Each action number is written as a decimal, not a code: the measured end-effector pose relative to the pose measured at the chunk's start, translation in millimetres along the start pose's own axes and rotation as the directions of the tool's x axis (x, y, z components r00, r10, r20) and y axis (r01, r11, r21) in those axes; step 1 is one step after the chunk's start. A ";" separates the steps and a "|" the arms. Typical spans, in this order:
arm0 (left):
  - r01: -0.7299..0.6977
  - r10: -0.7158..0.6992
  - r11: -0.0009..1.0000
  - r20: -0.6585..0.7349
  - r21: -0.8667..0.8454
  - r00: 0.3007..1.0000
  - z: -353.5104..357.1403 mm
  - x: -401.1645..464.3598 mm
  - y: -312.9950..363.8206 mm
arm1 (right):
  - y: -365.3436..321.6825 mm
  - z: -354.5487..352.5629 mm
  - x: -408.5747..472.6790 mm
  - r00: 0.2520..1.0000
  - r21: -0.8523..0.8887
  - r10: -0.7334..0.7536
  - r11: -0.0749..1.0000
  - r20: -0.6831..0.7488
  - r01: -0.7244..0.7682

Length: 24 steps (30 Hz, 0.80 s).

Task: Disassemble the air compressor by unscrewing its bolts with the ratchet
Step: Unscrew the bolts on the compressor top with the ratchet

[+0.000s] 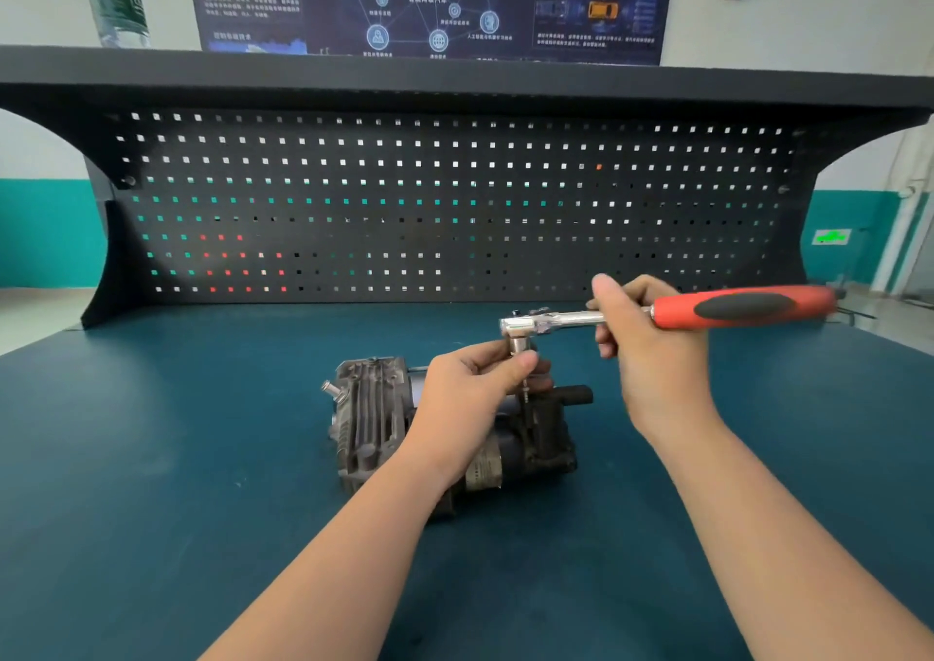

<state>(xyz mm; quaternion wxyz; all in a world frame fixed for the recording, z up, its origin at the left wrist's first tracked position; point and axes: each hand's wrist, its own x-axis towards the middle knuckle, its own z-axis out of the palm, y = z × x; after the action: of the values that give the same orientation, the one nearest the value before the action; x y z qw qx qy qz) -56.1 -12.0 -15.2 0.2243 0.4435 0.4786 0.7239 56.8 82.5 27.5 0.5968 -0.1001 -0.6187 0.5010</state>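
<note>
Above compressor (pixel 450 423), ratchet (pixel 657 314) level, handle rightward

The air compressor (pixel 445 428) occupied the middle of the blue bench top (pixel 177 458), with bare surface open to its left, right and front. The pegboard (pixel 404 195) closed off the rear, and the shelf (pixel 455 79) capped the space above. Over the compressor, the ratchet (pixel 657 314) and both forearms blocked access from above and from the near side.
</note>
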 end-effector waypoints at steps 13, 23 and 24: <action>-0.003 0.001 0.998 0.043 0.057 0.999 1.3 -0.9 1.3 | -11.3 16.7 -13.6 0.746 -0.347 -0.600 0.661 0.290 0.666; -0.006 -0.002 0.993 -0.061 -0.115 0.998 0.5 3.9 -5.0 | 17.3 0.1 12.2 0.860 0.402 0.507 0.776 0.062 -0.486; -0.017 0.011 0.994 -0.060 -0.112 0.998 0.4 4.3 -5.8 | 25.4 -0.9 14.2 0.770 0.457 0.625 0.652 0.130 -0.606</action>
<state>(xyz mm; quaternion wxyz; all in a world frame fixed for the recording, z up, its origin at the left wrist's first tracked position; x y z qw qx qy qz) -58.5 -6.0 -18.5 0.2297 0.4119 0.4404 0.7640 41.8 105.3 17.6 0.4090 -0.1645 -0.3943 0.8063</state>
